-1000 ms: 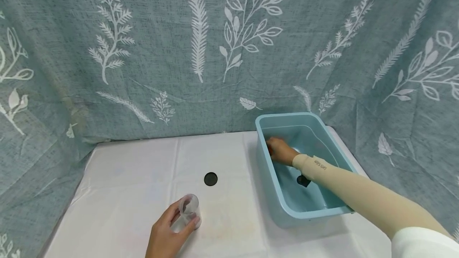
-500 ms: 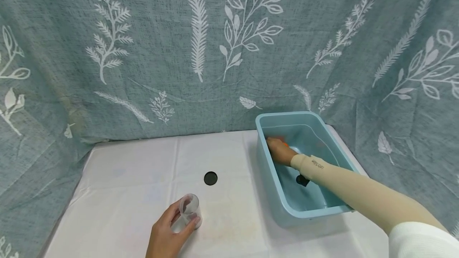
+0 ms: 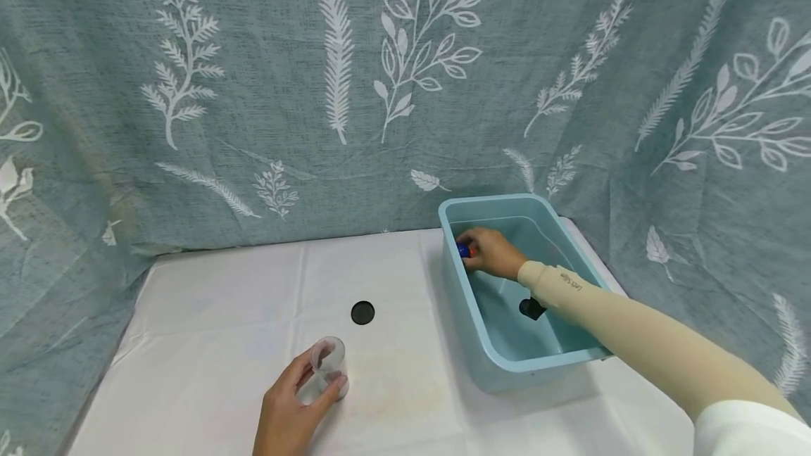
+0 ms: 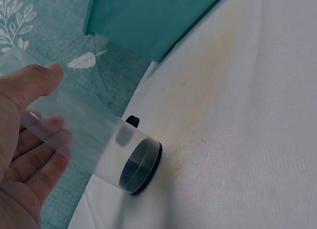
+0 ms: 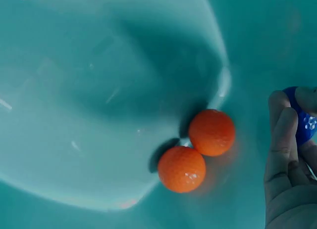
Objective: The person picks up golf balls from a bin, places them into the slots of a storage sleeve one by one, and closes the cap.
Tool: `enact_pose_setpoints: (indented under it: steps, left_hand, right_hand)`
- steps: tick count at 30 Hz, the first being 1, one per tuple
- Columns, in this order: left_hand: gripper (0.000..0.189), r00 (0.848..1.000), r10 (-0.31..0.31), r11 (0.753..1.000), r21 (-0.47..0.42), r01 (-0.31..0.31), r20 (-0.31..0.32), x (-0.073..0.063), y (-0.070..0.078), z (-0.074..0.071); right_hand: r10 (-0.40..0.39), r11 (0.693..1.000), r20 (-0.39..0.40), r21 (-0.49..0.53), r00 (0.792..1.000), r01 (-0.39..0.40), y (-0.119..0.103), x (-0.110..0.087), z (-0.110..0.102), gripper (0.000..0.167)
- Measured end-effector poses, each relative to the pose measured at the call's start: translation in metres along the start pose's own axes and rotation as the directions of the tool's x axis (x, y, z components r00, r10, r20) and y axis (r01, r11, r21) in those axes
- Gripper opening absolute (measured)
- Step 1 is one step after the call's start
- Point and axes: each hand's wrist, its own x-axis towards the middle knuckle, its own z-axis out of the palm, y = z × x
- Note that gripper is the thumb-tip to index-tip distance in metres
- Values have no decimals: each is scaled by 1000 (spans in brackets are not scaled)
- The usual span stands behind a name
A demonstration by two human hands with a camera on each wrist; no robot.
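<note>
My left hand (image 3: pixel 293 400) grips a clear plastic cylinder (image 3: pixel 329 366), thumb on one side and fingers on the other. It stands upright on the white cloth, its mouth uncovered and its base (image 4: pixel 144 167) black. Inside the light-blue bin (image 3: pixel 472 315), my right hand (image 3: pixel 497 253) pinches a blue dimpled ball (image 5: pixel 303 117), like a golf ball, between thumb and fingers. Two orange golf balls (image 5: pixel 181 169) lie side by side at the bottom of the bin in the right wrist view, apart from the fingers.
A flat black disc (image 3: pixel 362 312) lies on the white-covered table (image 3: pixel 215 343) beyond the cylinder. A leaf-patterned grey-green curtain (image 3: pixel 266 90) hangs behind the table and at both sides. The bin's raised rim (image 3: pixel 519 366) runs beneath my right forearm.
The right hand has risen a little from the bottom of the bin, and a blue ball now shows in its fingers. The left hand keeps hold of the cylinder; the head view has shifted slightly.
</note>
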Motion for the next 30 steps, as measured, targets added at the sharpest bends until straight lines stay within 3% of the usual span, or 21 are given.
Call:
enact_pose_setpoints:
  steps: [7, 17, 25, 28, 30]
  left_hand:
    - [54, 993, 117, 992, -34, -117, -28, 4, 0, 1]
    - [53, 991, 135, 991, -25, -135, -9, 2, 12, 3]
    - [53, 987, 160, 987, 2, -161, 21, 5, 33, -2]
    - [53, 984, 176, 984, 20, -176, 33, 6, 41, -3]
    - [54, 984, 174, 984, 28, -175, 47, 6, 45, -7]
  right_hand:
    - [73, 993, -40, 92, 997, -70, -8, -11, -16, 42]
    - [174, 959, -99, 242, 980, -146, -31, -48, -44, 47]
    - [150, 916, -131, 390, 980, -88, -61, -66, -57, 52]
    - [134, 890, -141, 452, 981, -57, -79, -73, -58, 51]
    - [115, 856, -134, 516, 984, -30, -94, -76, -55, 50]
